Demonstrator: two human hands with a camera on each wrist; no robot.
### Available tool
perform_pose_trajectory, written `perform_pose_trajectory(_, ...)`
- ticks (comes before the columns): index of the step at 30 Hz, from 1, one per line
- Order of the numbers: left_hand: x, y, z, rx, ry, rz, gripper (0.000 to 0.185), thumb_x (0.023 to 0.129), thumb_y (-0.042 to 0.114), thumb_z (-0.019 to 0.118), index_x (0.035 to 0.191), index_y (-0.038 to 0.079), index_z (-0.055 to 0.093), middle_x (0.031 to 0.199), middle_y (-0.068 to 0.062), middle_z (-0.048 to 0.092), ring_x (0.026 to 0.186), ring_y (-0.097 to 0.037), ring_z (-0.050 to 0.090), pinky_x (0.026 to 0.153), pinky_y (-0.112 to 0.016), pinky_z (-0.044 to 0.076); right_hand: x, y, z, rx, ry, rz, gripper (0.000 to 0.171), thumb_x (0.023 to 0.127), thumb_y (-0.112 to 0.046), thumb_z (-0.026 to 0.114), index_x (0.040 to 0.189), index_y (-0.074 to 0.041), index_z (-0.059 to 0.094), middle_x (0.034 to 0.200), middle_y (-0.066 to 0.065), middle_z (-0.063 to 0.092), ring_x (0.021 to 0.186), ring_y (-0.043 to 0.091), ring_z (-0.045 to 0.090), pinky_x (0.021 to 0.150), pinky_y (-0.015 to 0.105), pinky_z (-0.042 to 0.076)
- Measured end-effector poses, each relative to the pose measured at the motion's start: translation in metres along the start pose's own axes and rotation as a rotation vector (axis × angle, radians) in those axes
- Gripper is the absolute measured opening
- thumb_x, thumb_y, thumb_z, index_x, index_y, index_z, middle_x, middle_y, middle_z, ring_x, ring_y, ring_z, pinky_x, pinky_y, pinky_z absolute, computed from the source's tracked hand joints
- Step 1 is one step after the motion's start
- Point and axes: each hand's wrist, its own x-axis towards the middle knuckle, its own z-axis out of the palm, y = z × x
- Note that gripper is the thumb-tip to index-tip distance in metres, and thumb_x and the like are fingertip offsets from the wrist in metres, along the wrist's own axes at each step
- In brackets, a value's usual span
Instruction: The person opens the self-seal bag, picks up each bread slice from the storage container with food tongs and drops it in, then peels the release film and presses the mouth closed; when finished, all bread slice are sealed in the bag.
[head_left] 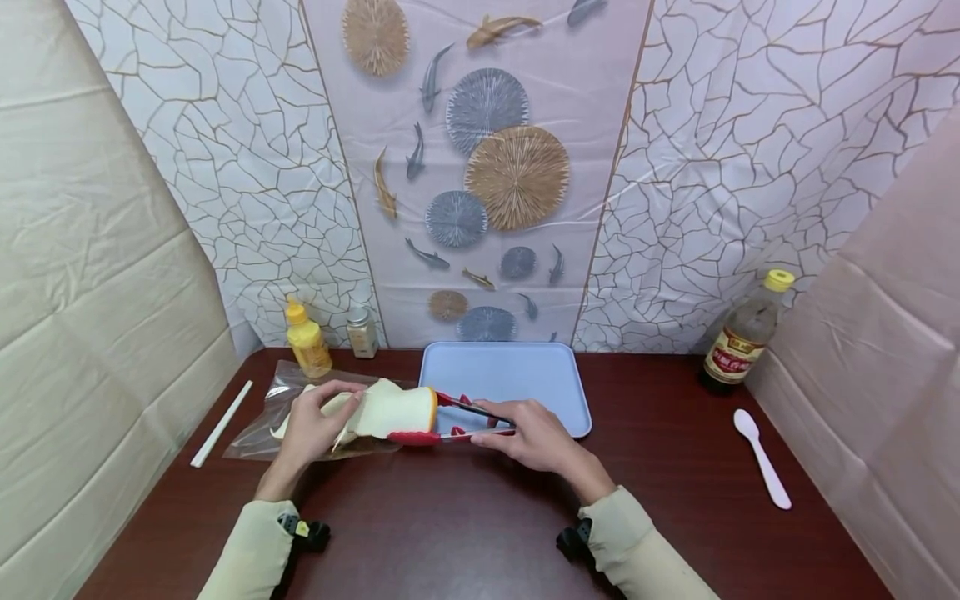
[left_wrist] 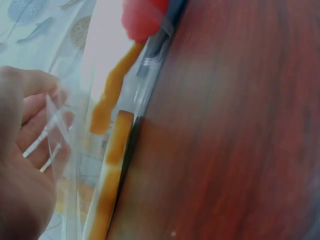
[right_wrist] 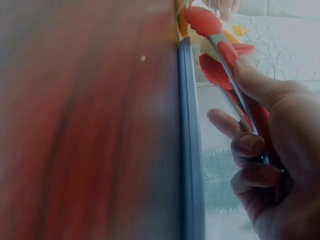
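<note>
Head view: nearest the camera, two beige sleeves are coming in over the dark red-brown wooden table [head_left: 465, 533]. Right hand [head_left: 536, 435] is squeezing red-tipped metal tongs [head_left: 450, 423], fingers curled round the arms. Tong tips are clamping a white bread slice with a tan crust [head_left: 393, 411], held on edge just left of the pale blue plastic tray [head_left: 504, 371]. Left hand [head_left: 313, 423] is pinching the mouth of a clear plastic bag [head_left: 262, 425] lying on the table; the slice is sitting at the bag opening, partly out.

Handling call: the slice is looking light, soft and easy to crush or tear. Best hold is probably across the flat faces near the crust, with light pressure.

Left wrist view: left hand [left_wrist: 22, 165] is gripping the transparent bag film [left_wrist: 67, 165]. Crust edge [left_wrist: 112, 165] and a red tong tip [left_wrist: 142, 17] are showing. Blurry; can't make out how deep the slice is sitting in the bag.

Right wrist view: right hand [right_wrist: 272, 165] is wrapping the tongs [right_wrist: 225, 55], arms pressed nearly together. Tray rim [right_wrist: 189, 150] is running alongside. Bread is mostly cut off at the top edge.

Also on the table in the head view: yellow squeeze bottle [head_left: 307, 340], small shaker jar [head_left: 362, 332], dark vinegar bottle with a yellow cap [head_left: 742, 333], white plastic spoon [head_left: 761, 457], white stick [head_left: 221, 423].
</note>
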Motion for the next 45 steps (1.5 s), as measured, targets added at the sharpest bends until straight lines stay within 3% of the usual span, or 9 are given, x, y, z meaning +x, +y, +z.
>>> perform_pose_trajectory(8, 0.001, 0.002, -0.001, 0.013, 0.041, 0.012, 0.015, 0.103, 0.036, 0.077, 0.111, 0.025, 0.083, 0.114, 0.002, 0.083, 0.118, -0.011, 0.071, 0.105, -0.042, 0.055, 0.019, -0.005, 0.014, 0.085, -0.025, -0.003, 0.063, 0.098, -0.052, 0.079, 0.152, -0.024, 0.064, 0.132, 0.0, 0.078, 0.087, 0.017, 0.06, 0.081, 0.03, 0.049)
perform_pose_trajectory(17, -0.001, 0.003, -0.003, -0.011, 0.045, 0.019, 0.012, 0.103, 0.032, 0.077, 0.109, 0.022, 0.082, 0.114, 0.0, 0.082, 0.123, -0.016, 0.07, 0.108, -0.029, 0.05, 0.035, -0.012, 0.029, 0.131, -0.048, -0.002, 0.065, 0.098, -0.054, 0.077, 0.154, -0.027, 0.061, 0.103, -0.011, 0.075, 0.08, 0.01, 0.055, 0.078, 0.027, 0.049)
perform_pose_trajectory(21, -0.002, 0.004, -0.003, -0.014, 0.052, 0.025, 0.012, 0.103, 0.031, 0.078, 0.109, 0.022, 0.082, 0.114, 0.0, 0.082, 0.119, -0.009, 0.068, 0.105, -0.025, 0.049, 0.037, -0.013, 0.034, 0.183, -0.058, 0.013, 0.066, 0.098, -0.055, 0.077, 0.156, -0.028, 0.059, 0.117, -0.003, 0.078, 0.087, 0.013, 0.058, 0.083, 0.029, 0.05)
perform_pose_trajectory(24, -0.002, 0.005, -0.004, 0.002, 0.06, 0.023, 0.012, 0.103, 0.032, 0.078, 0.11, 0.023, 0.082, 0.114, 0.001, 0.082, 0.119, -0.008, 0.068, 0.106, -0.027, 0.05, 0.038, -0.013, 0.035, 0.185, -0.059, 0.019, 0.066, 0.098, -0.055, 0.077, 0.156, -0.028, 0.058, 0.123, -0.001, 0.078, 0.088, 0.015, 0.058, 0.085, 0.03, 0.05)
perform_pose_trajectory(30, -0.001, 0.005, -0.004, 0.0, 0.074, 0.012, 0.015, 0.104, 0.033, 0.076, 0.111, 0.021, 0.081, 0.113, 0.002, 0.082, 0.124, -0.014, 0.069, 0.109, -0.029, 0.05, 0.04, -0.015, 0.037, 0.144, -0.064, 0.01, 0.068, 0.099, -0.056, 0.076, 0.156, -0.023, 0.058, 0.099, -0.005, 0.073, 0.087, 0.016, 0.059, 0.082, 0.029, 0.049)
perform_pose_trajectory(34, -0.001, 0.006, -0.004, -0.013, 0.063, 0.015, 0.014, 0.103, 0.03, 0.077, 0.11, 0.019, 0.082, 0.112, -0.002, 0.082, 0.124, -0.02, 0.07, 0.112, -0.046, 0.052, 0.042, -0.02, 0.04, 0.182, -0.059, 0.012, 0.068, 0.099, -0.055, 0.077, 0.155, -0.022, 0.06, 0.128, 0.001, 0.078, 0.096, 0.016, 0.064, 0.086, 0.027, 0.05)
perform_pose_trajectory(36, -0.001, 0.006, -0.004, -0.021, 0.055, 0.018, 0.013, 0.103, 0.029, 0.078, 0.11, 0.018, 0.082, 0.112, -0.003, 0.082, 0.123, -0.022, 0.07, 0.112, -0.052, 0.052, 0.043, -0.023, 0.041, 0.193, -0.064, 0.008, 0.068, 0.099, -0.055, 0.076, 0.156, -0.021, 0.06, 0.128, 0.003, 0.078, 0.093, 0.015, 0.063, 0.084, 0.026, 0.05)
perform_pose_trajectory(41, 0.0, 0.006, -0.003, -0.002, 0.056, 0.028, 0.012, 0.103, 0.029, 0.078, 0.108, 0.019, 0.082, 0.109, -0.002, 0.082, 0.118, -0.018, 0.071, 0.108, -0.049, 0.054, 0.048, -0.03, 0.047, 0.184, -0.076, 0.003, 0.07, 0.099, -0.055, 0.076, 0.157, -0.02, 0.058, 0.092, 0.006, 0.074, 0.07, 0.01, 0.047, 0.072, 0.025, 0.046)
perform_pose_trajectory(45, 0.001, 0.007, -0.004, -0.013, 0.064, 0.039, 0.01, 0.102, 0.027, 0.078, 0.107, 0.019, 0.081, 0.107, -0.001, 0.082, 0.114, -0.016, 0.072, 0.105, -0.04, 0.054, 0.053, -0.035, 0.053, 0.172, -0.062, -0.002, 0.07, 0.099, -0.055, 0.076, 0.157, -0.02, 0.058, 0.084, -0.001, 0.067, 0.067, 0.007, 0.045, 0.071, 0.025, 0.045)
